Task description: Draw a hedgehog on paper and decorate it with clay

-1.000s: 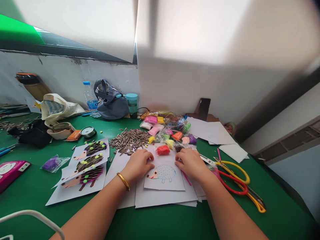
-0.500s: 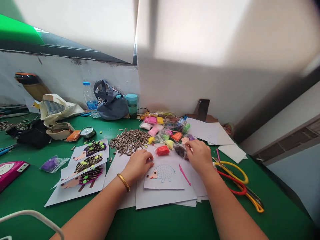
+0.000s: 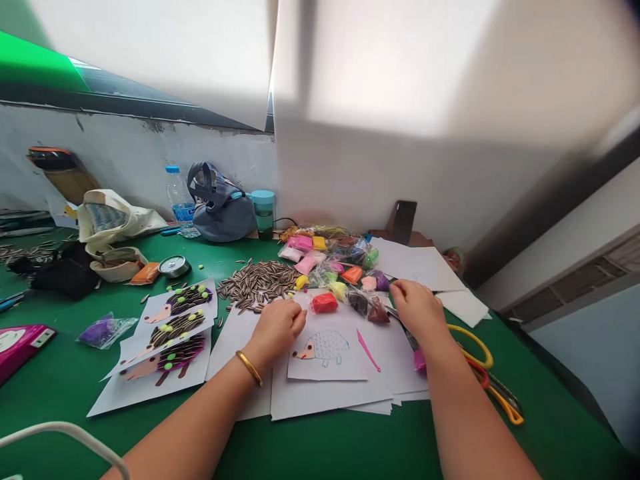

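On the paper stack, my left hand (image 3: 280, 323) rests at the upper left corner of a small sheet (image 3: 327, 372), fingers curled inward; nothing shows in it. That sheet bears a blue-outlined hedgehog drawing (image 3: 330, 347) with a peach clay face. A pink clay tool (image 3: 369, 351) lies at its right. My right hand (image 3: 419, 312) is closed, right of the brown clay packet (image 3: 378, 311); its fingertips are hidden, and I cannot make out whether they hold anything. A red clay packet (image 3: 325, 303) lies above the drawing. Partly under my right wrist is a pink piece (image 3: 420, 360).
Striped sunflower seeds (image 3: 257, 283) are heaped behind my left hand. Several finished hedgehog cards (image 3: 183, 340) lie left. Yellow-handled scissors (image 3: 475, 341) lie beyond my right forearm. Bagged clay (image 3: 310, 263), a blue bag (image 3: 223, 213), a bottle (image 3: 181, 203) and a phone (image 3: 404, 221) stand behind.
My right hand has moved right, off the clay packets, uncovering the brown, peach and purple ones. My left fingers have curled closer together; that hand stays in place.
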Demonstrator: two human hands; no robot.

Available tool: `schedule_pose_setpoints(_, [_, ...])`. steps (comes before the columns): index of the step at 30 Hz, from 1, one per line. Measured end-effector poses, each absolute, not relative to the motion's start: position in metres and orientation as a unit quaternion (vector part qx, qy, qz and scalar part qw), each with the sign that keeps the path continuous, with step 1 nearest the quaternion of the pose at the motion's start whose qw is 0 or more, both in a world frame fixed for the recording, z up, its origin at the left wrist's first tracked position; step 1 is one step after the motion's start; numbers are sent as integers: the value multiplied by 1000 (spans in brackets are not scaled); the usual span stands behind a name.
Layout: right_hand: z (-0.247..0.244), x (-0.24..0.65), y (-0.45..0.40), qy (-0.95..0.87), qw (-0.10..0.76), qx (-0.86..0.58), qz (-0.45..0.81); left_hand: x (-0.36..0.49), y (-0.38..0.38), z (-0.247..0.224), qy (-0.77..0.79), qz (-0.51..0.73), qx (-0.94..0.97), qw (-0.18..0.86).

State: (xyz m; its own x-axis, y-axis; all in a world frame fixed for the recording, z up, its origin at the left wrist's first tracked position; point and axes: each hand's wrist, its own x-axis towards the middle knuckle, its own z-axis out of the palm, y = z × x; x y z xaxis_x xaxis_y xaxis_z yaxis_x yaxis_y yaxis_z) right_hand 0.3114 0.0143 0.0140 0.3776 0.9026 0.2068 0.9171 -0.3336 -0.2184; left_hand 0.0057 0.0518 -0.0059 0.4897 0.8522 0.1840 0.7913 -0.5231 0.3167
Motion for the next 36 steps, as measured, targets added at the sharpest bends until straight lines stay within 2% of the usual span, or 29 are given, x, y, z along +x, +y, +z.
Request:
schedule_pose_setpoints(4, [13,304,16,-588,62,-805,39,6,49,-5,469,183,857,110])
schedule_pose_setpoints(7, [13,299,16,-590,55,-804,40,6,47,-3,465,191,856,118])
schedule_pose_setpoints(14, [18,291,13,-573,114,-810,47,7,45,-3,439,205,862,148])
schedule_pose_setpoints(17, [15,291,12,-599,112,-792,35,8,43,-6,403,212,876,159])
schedule_pose_setpoints(21, [8,289,11,-633,93,-768,30,9,40,-9,415,194,880,121])
schedule_pose_setpoints(28, [1,261,15,-699,195,-686,-44,10,41,-12,448,193,867,103])
schedule_pose_setpoints(36, [-11,248,26,-745,204,-634,-41,9,40,-13,439,180,876,87])
